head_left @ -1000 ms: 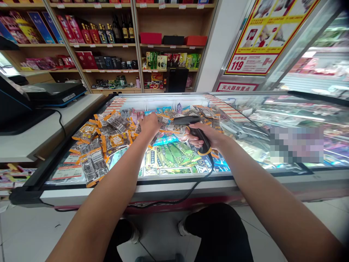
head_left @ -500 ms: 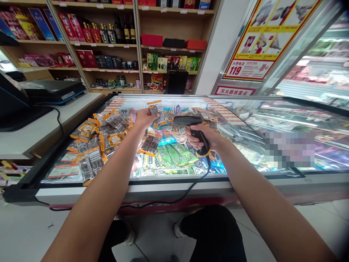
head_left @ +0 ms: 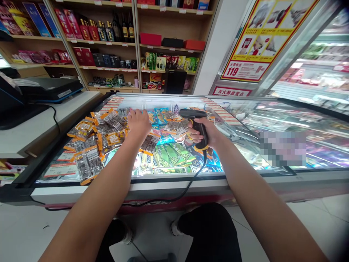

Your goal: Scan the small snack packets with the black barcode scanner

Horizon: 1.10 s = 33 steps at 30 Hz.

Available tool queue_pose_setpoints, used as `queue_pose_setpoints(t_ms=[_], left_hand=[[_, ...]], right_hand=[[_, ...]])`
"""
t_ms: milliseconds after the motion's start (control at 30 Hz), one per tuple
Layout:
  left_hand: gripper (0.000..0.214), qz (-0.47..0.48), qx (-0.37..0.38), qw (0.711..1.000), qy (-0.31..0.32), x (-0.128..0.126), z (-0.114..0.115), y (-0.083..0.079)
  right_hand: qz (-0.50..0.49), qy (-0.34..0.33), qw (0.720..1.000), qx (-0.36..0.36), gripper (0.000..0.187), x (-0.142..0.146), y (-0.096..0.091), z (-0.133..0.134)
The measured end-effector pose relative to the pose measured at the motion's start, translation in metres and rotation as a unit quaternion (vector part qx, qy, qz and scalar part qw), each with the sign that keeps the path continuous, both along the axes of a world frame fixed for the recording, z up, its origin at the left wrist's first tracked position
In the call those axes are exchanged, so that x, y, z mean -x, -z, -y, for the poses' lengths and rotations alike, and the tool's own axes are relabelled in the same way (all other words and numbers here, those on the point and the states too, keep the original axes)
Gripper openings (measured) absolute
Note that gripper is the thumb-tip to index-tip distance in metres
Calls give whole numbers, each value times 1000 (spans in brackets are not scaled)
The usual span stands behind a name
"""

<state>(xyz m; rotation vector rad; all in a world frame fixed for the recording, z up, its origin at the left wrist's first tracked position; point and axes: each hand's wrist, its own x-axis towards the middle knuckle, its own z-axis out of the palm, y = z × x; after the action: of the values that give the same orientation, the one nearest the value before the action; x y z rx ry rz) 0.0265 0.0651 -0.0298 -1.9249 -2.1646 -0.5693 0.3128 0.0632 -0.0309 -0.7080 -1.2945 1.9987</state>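
Note:
My right hand [head_left: 209, 131] is wrapped round the handle of a black and yellow barcode scanner [head_left: 202, 134], whose head points left. Its cable hangs over the near edge of a glass-topped chest freezer [head_left: 174, 181]. Over the left part of the freezer is my left hand [head_left: 139, 124], back upward and fingers bent down. Its fingertips are hidden, and no packet shows in it. Left of this hand lies a pile of orange-edged snack packets [head_left: 113, 138]. One such packet [head_left: 149, 143] lies just right of my left wrist, and more packets [head_left: 176, 127] lie between the hands.
Green packages [head_left: 174, 154] show below the glass. A counter [head_left: 35, 123] with a scale [head_left: 50, 89] stands left. Behind are shelves [head_left: 109, 42] of bottles and boxes, plus a fire notice [head_left: 252, 43] on the right. The scanner cable [head_left: 174, 199] loops along the freezer's front.
My left hand has moved left and turned back upward; the snack packet it held up no longer shows. My right hand has lifted the scanner slightly. The view has shifted a little.

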Motion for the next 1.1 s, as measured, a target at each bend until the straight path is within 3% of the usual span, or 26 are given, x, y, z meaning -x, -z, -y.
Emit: queue_pose_setpoints(t_ms=[100, 233, 333, 533, 767, 1100], left_hand=[[37, -34, -16, 998, 40, -22, 9, 6], [67, 41, 88, 989, 111, -64, 7, 14], [72, 72, 126, 983, 111, -80, 2, 17], [39, 232, 195, 938, 170, -62, -6, 16], [33, 403, 85, 891, 189, -52, -17, 26], [31, 434, 83, 880, 174, -52, -16, 27]], right_hand=[[-5, 1, 1000, 9, 24, -1, 1, -2], [17, -6, 1000, 6, 24, 1, 2, -1], [40, -3, 999, 2, 26, 3, 2, 1], [53, 3, 999, 2, 27, 5, 1, 3], [35, -17, 999, -13, 28, 4, -2, 6], [36, -43, 998, -30, 31, 2, -2, 6]])
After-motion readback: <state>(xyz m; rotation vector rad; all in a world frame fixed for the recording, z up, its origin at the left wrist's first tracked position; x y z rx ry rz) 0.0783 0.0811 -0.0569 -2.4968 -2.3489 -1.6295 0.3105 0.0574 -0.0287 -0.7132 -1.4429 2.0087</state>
